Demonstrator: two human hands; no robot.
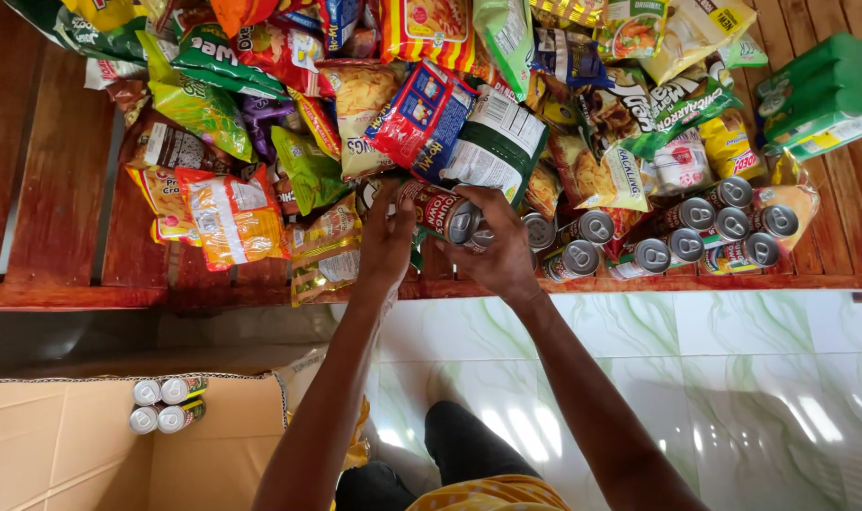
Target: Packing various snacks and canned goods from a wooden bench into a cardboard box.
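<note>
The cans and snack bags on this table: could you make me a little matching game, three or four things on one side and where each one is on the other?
Things:
1. Can with a red label
2. Four cans standing together
3. Green cartons
4. Orange snack bag

Places:
A. Inside the cardboard box on the floor
B. At the right end of the wooden table
C. Held between the left hand and the right hand
D. On the left part of the table, beside the heap of bags

Pairs: 1-C, 2-A, 3-B, 4-D
</note>
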